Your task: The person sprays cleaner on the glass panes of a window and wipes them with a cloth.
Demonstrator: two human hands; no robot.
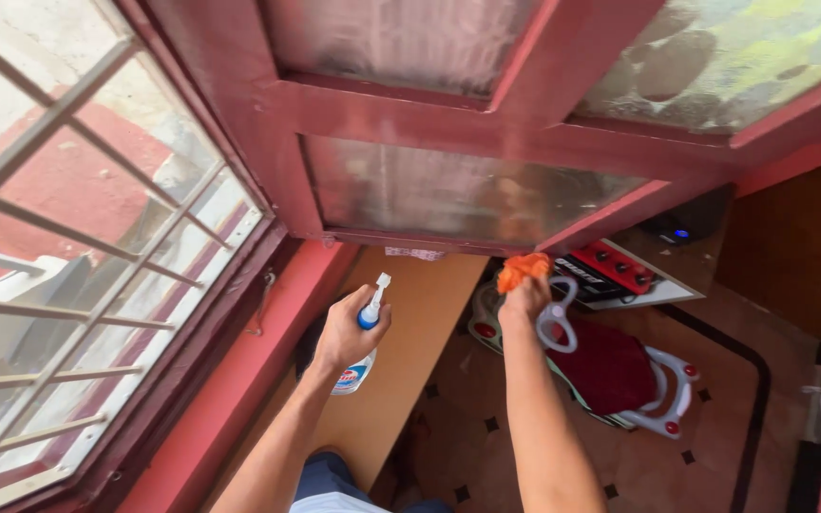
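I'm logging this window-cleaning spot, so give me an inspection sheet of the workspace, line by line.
Surface: frosted glass pane in a red open window frame, looks smeared.
Job's things: spray bottle with white nozzle; orange cloth.
Clutter: red and white toy ride-on on the tiled floor; wooden board below the sill.
Grippers: left hand grips the spray bottle; right hand holds the orange cloth near the frame's lower edge.
Cables: nothing seen.
Surroundings: barred window grille at left.
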